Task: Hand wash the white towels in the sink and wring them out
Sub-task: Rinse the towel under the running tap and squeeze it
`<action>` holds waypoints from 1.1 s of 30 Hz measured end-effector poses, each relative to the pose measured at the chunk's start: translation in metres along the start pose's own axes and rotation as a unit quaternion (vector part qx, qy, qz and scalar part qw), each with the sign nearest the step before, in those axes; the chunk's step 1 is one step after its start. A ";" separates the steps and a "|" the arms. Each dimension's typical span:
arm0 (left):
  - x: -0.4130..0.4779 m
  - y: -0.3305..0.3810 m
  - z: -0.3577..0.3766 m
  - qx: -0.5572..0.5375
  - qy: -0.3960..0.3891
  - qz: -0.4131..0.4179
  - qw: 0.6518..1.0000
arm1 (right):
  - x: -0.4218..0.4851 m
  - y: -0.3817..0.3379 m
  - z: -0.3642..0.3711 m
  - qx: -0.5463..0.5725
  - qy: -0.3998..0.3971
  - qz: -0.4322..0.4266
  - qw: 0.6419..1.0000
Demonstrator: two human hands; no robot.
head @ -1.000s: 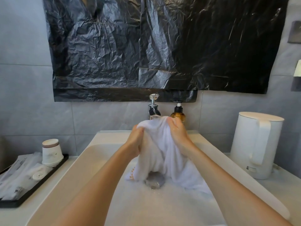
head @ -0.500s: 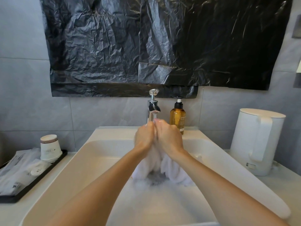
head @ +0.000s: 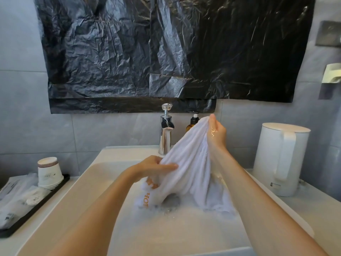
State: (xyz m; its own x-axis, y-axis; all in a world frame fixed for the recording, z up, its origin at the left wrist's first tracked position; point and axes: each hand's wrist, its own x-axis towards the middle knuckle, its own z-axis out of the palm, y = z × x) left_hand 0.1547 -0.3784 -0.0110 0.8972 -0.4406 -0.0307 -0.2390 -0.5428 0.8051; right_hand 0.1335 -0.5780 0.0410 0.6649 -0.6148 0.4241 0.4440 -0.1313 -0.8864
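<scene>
washing under way, wringing not yet done. towel [head: 186, 163] at frame centre, stretched above sink [head: 77, 196], lower end in suds. right hand [head: 216, 134] pinches top corner, upper right of centre; left hand [head: 156, 166] grips fold lower down, fingers curled on cloth. orange letters on hem, only "hot" legible. cup [head: 48, 171] print unreadable.

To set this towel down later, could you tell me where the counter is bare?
Bare counter lies in front of the kettle, plus a strip between sink and tray. The tray is crowded with cups and packets.
</scene>
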 end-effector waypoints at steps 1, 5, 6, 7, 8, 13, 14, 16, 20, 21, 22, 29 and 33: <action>-0.002 -0.003 -0.003 -0.024 0.006 -0.005 1.000 | 0.000 -0.001 -0.001 0.009 0.002 -0.003 1.000; 0.003 0.003 -0.011 -0.221 0.157 -0.030 0.962 | -0.001 -0.002 0.000 -0.005 -0.006 -0.026 1.000; 0.006 0.006 -0.012 -0.263 0.193 -0.034 0.945 | -0.001 0.000 0.000 -0.019 -0.009 -0.034 0.999; 0.006 0.010 -0.013 -0.307 0.211 -0.028 0.928 | -0.001 0.002 0.001 -0.040 -0.013 -0.037 0.998; 0.007 0.013 -0.013 -0.347 0.220 -0.018 0.911 | -0.001 0.005 0.002 -0.073 -0.018 -0.032 0.997; -0.007 0.027 -0.010 -0.479 0.196 -0.004 0.856 | -0.021 0.009 0.018 -0.119 -0.121 0.037 0.985; -0.009 0.028 -0.009 -0.480 0.186 0.002 0.857 | -0.030 0.007 0.024 -0.099 -0.151 0.052 0.982; -0.008 0.030 -0.004 -0.452 0.174 0.016 0.875 | -0.052 0.006 0.037 -0.122 -0.214 0.061 0.967; 0.007 0.023 0.010 -0.332 0.228 0.068 0.913 | -0.085 0.029 0.055 -0.238 -0.245 -0.044 0.939; 0.007 0.025 0.012 -0.323 0.228 0.082 0.915 | -0.088 0.033 0.058 -0.274 -0.225 -0.076 0.932; 0.007 0.025 0.014 -0.314 0.231 0.093 0.916 | -0.091 0.033 0.059 -0.296 -0.203 -0.097 0.928; 0.008 0.017 0.014 -0.240 0.249 0.074 0.935 | -0.075 0.038 0.058 -0.376 -0.217 -0.227 0.872; 0.006 0.022 0.006 -0.225 0.186 0.072 0.954 | -0.054 0.034 0.047 -0.330 -0.210 -0.111 0.914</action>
State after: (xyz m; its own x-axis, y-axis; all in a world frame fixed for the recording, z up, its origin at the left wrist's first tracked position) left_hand 0.1529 -0.3975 0.0028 0.9565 -0.1591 0.2447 -0.2617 -0.0966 0.9603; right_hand 0.1407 -0.5123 -0.0031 0.8358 -0.1814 0.5182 0.2296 -0.7418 -0.6301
